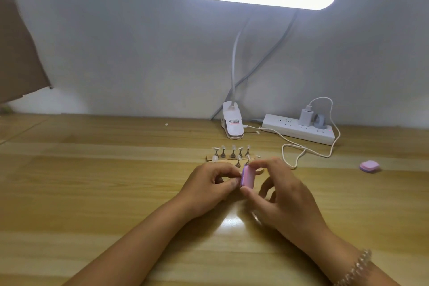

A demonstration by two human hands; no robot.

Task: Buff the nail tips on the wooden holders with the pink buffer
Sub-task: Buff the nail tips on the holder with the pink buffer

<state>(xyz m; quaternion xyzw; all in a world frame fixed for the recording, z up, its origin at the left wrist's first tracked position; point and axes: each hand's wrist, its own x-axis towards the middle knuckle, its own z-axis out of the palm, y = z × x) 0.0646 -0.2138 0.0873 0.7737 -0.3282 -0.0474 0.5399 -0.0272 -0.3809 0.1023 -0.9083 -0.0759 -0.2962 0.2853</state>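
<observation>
Pink buffer is at frame centre, held just above the table, in front of the wooden holders. It's a small rounded-corner block standing on edge. The long axis runs near-vertical in frame, with the far end toward the wall and leaning slightly right. The broad pink face points right and up, and there's a thin purple layer along its left edge. The surface looks matte and foamy.

Right hand: narrow pinch on the buffer, forefinger on the far end and thumb on the near end. The other fingers are loosely curled below. Beaded bracelet on that wrist.

Left hand: fingers curled, thumb and forefinger pinched together right against the buffer's left edge. It's probably holding one nail tip, but my fingers hide it, so I can't be sure.

The holders are flat light-wood strips lying left-right. The near one is mostly behind my hands. On them are clear oval nail tips on small dark flared stems, standing upright, with five in the back row.

The table is glossy wood-grain laminate, with lamp glare just below my hands.

Rest:
- A white clip lamp above centre, with its bright bar head at the top of frame.
- A white power strip to its right, with a charger plugged in.
- A white cable looping on the table.
- A second buffer lying flat at mid-right.
- Brown cardboard at upper left.
</observation>
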